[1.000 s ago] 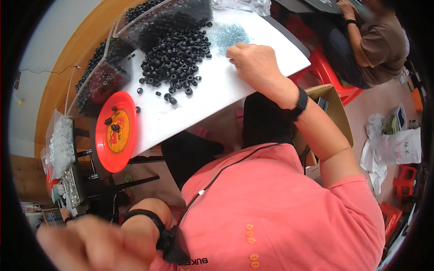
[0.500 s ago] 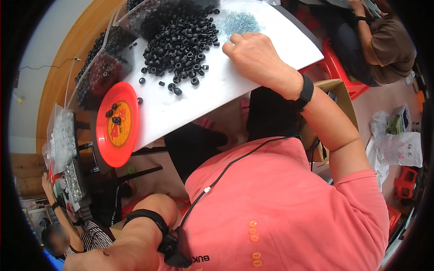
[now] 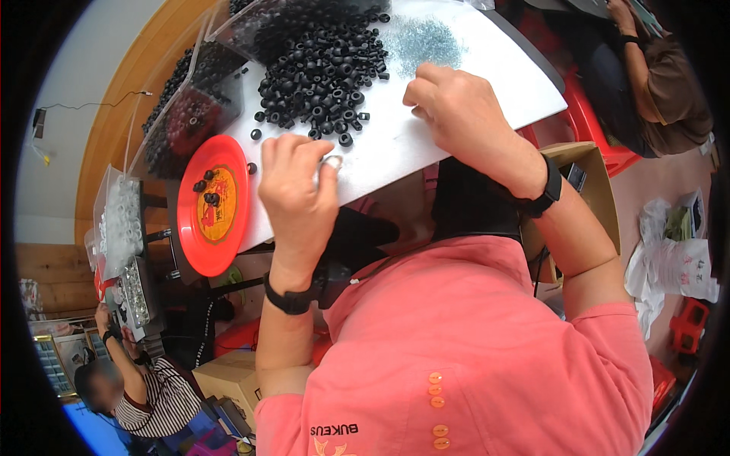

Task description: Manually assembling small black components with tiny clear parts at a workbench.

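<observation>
My left hand (image 3: 298, 186) is over the front edge of the white table (image 3: 365, 163), below a heap of small black knobs with holes (image 3: 323, 76). Its fingers are curled toward the thumb, and a small pale ring shape (image 3: 332, 161) shows at the fingertips; whether it is held or worn I cannot tell. Farther right, my right hand (image 3: 465, 118) has thumb and fingers pressed together above the tabletop. What is in that pinch, if anything, is hidden. Just beyond it lies a spread of tiny bluish, shiny pieces (image 3: 426, 44).
A red plate (image 3: 242, 197) holding several black pieces overhangs the table's left edge. Clear bins (image 3: 199, 91) of black parts stand behind it. At left is a container of clear parts (image 3: 122, 220). One person (image 3: 156, 391) works at lower left, another (image 3: 669, 91) at upper right.
My left hand has come up from below onto the table's front edge, beside the black knobs. The right hand has shifted slightly, away from the bluish pieces, and the view has moved a little.
</observation>
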A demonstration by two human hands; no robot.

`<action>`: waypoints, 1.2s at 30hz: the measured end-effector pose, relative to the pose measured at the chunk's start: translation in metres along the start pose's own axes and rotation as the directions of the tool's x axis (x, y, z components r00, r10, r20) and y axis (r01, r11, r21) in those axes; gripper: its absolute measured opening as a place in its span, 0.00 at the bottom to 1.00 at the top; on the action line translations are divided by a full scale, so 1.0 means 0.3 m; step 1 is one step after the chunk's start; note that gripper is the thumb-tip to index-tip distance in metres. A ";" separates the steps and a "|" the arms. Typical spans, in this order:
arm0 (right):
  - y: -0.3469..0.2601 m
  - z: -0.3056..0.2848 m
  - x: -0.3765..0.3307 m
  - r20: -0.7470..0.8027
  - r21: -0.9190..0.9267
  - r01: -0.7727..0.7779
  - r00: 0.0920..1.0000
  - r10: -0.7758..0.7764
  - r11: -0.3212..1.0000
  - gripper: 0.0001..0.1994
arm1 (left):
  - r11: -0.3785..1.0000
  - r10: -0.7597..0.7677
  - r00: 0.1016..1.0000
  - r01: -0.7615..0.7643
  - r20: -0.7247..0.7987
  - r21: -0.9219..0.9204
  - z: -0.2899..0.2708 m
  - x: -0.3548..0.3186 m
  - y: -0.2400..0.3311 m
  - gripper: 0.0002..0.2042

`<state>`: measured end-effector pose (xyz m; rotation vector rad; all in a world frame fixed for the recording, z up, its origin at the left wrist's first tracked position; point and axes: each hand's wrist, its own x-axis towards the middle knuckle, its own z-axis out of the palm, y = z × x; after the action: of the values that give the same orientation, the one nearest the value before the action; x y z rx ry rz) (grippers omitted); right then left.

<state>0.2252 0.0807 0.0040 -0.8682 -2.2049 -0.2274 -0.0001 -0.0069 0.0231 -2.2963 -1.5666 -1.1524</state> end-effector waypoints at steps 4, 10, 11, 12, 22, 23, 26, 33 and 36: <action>-0.005 0.025 -0.027 0.002 0.016 0.014 1.000 -0.014 1.000 0.04 | 0.968 0.128 0.989 -0.141 0.072 0.207 0.089 0.031 -0.016 0.10; -0.035 0.005 -0.034 -0.057 0.303 -0.046 0.996 0.066 0.952 0.05 | 0.950 0.098 0.991 -0.119 0.088 0.287 0.102 0.028 -0.001 0.10; -0.044 0.008 -0.033 -0.060 0.479 -0.093 0.988 0.139 0.873 0.05 | 0.961 0.094 0.994 -0.108 0.063 0.257 0.097 0.024 0.005 0.10; -0.059 0.010 -0.035 -0.062 0.479 -0.086 0.989 0.132 0.874 0.05 | 0.960 0.093 0.994 -0.105 0.057 0.260 0.098 0.011 0.011 0.10; -0.163 0.027 -0.024 0.075 0.791 -0.257 0.942 0.328 0.555 0.04 | 0.933 -0.101 0.993 0.116 0.061 -0.340 0.098 -0.039 0.012 0.10; -0.167 0.026 -0.023 0.049 0.786 -0.228 0.949 0.310 0.574 0.04 | 0.932 -0.104 0.993 0.117 0.056 -0.342 0.089 -0.045 0.022 0.10; -0.178 0.025 -0.017 0.002 0.764 -0.173 0.964 0.265 0.621 0.04 | 0.651 -0.338 0.910 0.411 0.241 -0.639 0.060 -0.048 0.058 0.09; -0.205 0.017 -0.009 -0.028 0.706 -0.102 0.985 0.171 0.701 0.05 | 0.232 -0.468 0.768 0.584 0.437 -0.778 0.045 -0.061 0.054 0.10; -0.225 0.013 -0.004 0.005 0.722 -0.165 0.972 0.234 0.672 0.06 | 0.169 -0.463 0.751 0.596 0.470 -0.785 0.037 -0.067 0.042 0.10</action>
<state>0.1798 0.0306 0.0069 -0.6105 -1.8391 0.6713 0.0127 -0.0219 0.0061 -2.2975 -2.2875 -2.7526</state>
